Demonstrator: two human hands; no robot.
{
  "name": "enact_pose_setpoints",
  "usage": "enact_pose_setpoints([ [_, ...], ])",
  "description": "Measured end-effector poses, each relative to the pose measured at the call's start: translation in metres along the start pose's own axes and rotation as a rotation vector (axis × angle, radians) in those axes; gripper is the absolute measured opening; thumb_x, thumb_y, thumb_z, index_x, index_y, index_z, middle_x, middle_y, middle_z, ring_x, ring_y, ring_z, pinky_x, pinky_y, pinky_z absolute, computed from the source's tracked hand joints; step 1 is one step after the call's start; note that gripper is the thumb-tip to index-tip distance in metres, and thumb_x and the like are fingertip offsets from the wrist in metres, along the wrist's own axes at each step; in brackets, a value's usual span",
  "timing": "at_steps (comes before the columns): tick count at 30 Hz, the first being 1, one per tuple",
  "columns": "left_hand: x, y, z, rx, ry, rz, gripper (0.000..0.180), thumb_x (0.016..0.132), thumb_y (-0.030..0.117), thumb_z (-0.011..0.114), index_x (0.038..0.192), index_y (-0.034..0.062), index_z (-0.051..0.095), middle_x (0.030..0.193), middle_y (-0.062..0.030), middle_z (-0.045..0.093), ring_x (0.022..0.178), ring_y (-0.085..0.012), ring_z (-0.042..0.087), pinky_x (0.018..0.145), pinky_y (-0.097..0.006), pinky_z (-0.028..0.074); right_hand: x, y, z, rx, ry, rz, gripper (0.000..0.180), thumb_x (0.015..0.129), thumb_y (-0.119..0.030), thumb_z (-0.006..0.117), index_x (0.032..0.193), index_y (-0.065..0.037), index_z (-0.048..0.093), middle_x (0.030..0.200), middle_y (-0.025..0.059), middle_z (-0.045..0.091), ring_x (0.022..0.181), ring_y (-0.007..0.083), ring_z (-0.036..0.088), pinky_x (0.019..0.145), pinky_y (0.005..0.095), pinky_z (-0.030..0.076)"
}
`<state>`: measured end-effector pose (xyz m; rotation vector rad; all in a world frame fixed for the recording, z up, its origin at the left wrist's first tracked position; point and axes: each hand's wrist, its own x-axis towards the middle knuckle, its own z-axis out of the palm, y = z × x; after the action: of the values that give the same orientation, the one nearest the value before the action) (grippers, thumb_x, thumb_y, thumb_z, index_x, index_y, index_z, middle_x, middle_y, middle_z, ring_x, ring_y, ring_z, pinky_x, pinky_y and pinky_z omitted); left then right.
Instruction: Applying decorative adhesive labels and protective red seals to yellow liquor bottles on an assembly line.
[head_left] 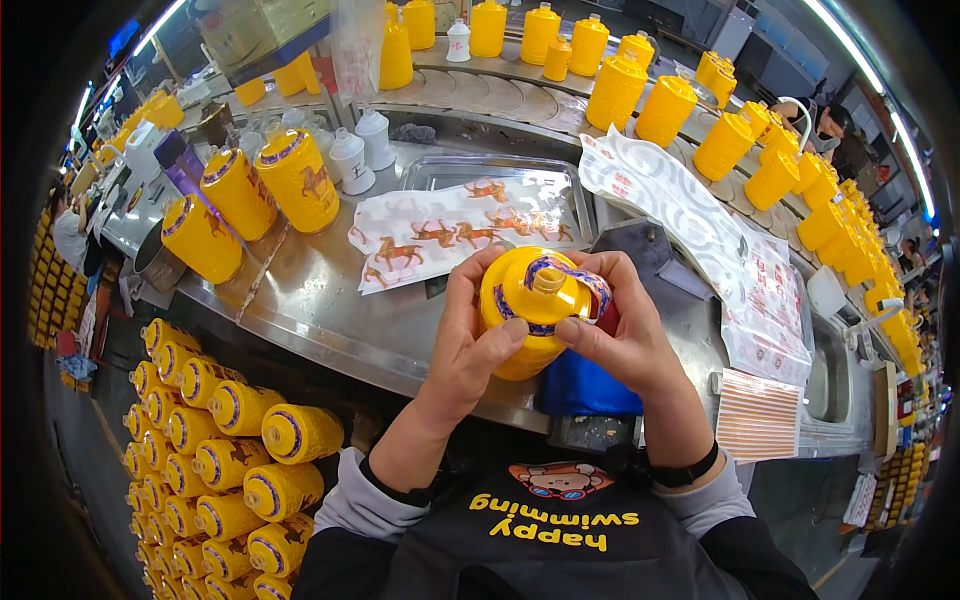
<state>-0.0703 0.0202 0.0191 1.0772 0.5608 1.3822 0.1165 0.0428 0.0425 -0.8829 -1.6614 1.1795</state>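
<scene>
A yellow bottle (532, 290) with a short neck is held upright between my two hands over the near edge of the metal bench. My left hand (475, 325) wraps its left side, thumb on the shoulder. On the other side my right hand (625, 325) grips the bottle and a patterned blue-and-white strip (588, 282). Part of that strip lies along the bottle's shoulder, while its right end curls loose near my right fingers. Just beyond, a decal sheet (430, 235) with brown horse figures lies on the bench. Beneath my right hand is a blue cloth-like thing (592, 385).
A metal tray (575, 190) lies behind the decal sheet. White printed sheets (765, 300) cover the right side. Decorated yellow bottles (300, 180) stand at left beside white bottles (350, 160). Many lie stacked (240, 408) below left. A curved conveyor (460, 85) carries plain yellow bottles behind.
</scene>
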Motion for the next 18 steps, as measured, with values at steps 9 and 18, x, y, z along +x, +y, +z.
enact_pose_setpoints([
  [9,-0.0006,0.0000,-0.0024,-0.004,0.001,0.006,0.063,0.088,0.019,0.061,0.139,0.0023,0.028,0.130,-0.0117,0.043,0.123,-0.0185,0.044,0.107,-0.033,0.034,0.0001,-0.0040,-0.0012,0.071,-0.025,0.035,0.059,0.080,-0.030,0.078,0.120,-0.002,0.043,0.115,0.0101,0.053,0.107,0.0141,0.053,0.093,0.0292,0.045],
  [18,0.0032,0.0007,-0.0028,-0.121,0.107,-0.097,0.051,0.090,0.021,0.050,0.134,0.0016,0.035,0.129,-0.0117,0.044,0.125,-0.0200,0.044,0.110,-0.034,0.031,-0.0001,-0.0074,0.0007,0.082,-0.034,0.060,0.058,0.083,-0.026,0.075,0.123,-0.002,0.041,0.118,0.0103,0.051,0.110,0.0145,0.052,0.097,0.0294,0.044],
])
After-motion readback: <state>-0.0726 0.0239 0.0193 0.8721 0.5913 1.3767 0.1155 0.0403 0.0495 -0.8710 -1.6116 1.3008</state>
